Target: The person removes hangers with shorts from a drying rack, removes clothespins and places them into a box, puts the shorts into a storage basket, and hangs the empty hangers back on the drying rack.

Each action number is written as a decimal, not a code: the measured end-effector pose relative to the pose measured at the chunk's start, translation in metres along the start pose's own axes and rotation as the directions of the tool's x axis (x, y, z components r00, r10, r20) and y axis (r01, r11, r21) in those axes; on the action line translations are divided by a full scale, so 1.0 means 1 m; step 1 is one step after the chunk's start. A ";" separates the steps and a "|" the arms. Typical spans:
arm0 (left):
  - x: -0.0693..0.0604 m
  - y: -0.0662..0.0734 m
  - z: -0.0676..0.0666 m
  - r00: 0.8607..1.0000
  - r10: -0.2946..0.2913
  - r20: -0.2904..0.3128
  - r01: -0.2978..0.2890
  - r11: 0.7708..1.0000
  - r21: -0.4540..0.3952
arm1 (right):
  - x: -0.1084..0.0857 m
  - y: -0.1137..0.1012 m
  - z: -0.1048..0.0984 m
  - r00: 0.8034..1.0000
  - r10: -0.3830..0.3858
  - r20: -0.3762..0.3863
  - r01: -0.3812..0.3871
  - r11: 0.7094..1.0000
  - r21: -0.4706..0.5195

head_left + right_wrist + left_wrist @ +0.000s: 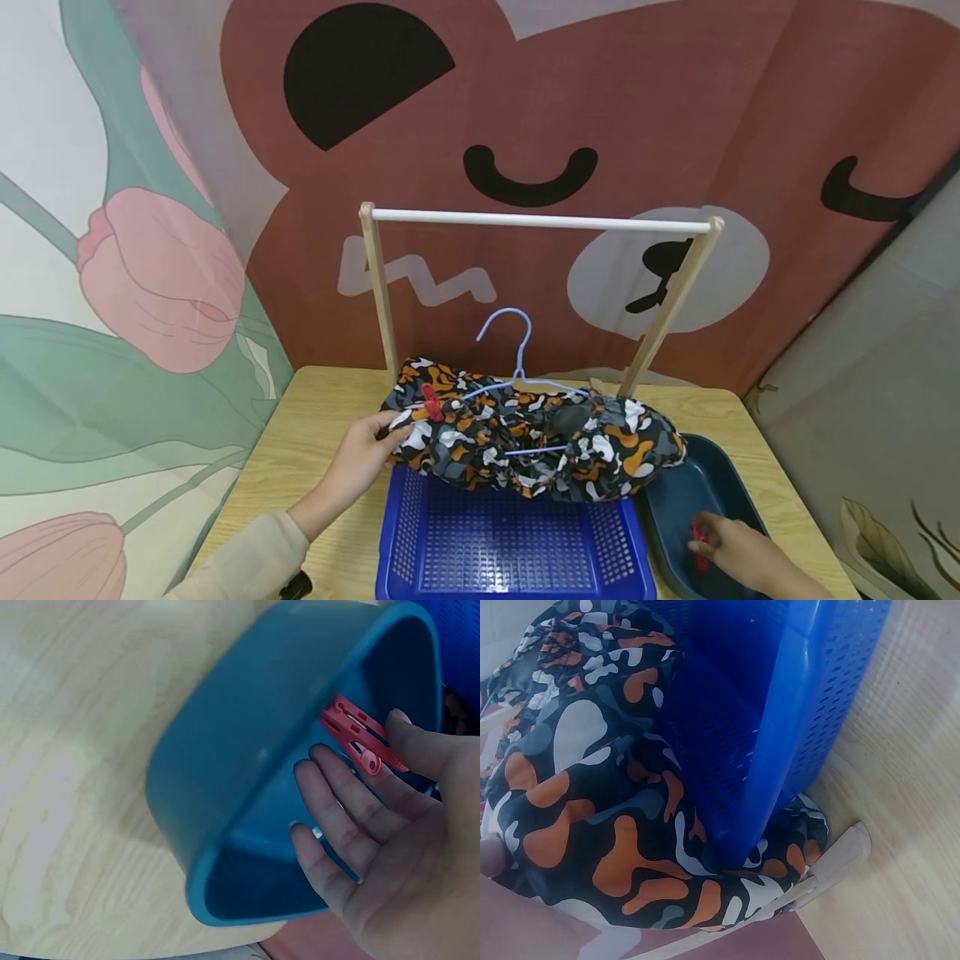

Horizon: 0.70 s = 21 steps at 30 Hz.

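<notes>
Bunched camouflage-patterned fabric, in black, orange, white and grey, lies across the back of the blue basket. A lilac hanger runs through it with its hook pointing up. One red clothespin is clipped at the fabric's left end. Just beside that clip my left hand pinches the fabric's edge; in the left wrist view only a fingertip shows. Over the teal tray, my right hand holds a second red clothespin between thumb and index finger, the other fingers loosely extended.
Behind the fabric stands a wooden rack with a white rail. The tray sits right of the basket on a light wooden table. A printed cloth backdrop hangs close behind the table.
</notes>
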<state>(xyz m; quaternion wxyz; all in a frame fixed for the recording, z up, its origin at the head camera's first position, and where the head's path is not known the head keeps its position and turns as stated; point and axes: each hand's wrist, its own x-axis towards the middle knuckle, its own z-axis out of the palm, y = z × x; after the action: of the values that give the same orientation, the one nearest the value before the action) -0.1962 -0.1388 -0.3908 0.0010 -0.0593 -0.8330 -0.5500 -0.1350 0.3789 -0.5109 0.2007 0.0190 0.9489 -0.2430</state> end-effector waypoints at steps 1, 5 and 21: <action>0.000 0.000 0.000 1.000 0.002 0.001 -0.002 1.000 0.000 | 0.000 0.001 0.001 1.000 0.001 0.007 -0.001 1.000 -0.008; 0.001 0.000 -0.001 1.000 0.011 0.002 -0.011 1.000 0.004 | 0.002 0.001 0.005 1.000 0.018 0.024 -0.017 0.999 -0.041; 0.002 -0.001 0.000 1.000 -0.010 0.013 0.009 1.000 0.008 | 0.007 0.010 0.012 0.997 0.035 0.070 -0.028 0.995 -0.100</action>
<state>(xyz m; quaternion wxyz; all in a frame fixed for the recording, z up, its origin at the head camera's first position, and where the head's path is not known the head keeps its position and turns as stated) -0.1978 -0.1387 -0.3917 -0.0068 -0.0590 -0.8356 -0.5461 -0.1358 0.3814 -0.5274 0.2389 0.0154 0.9515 -0.1931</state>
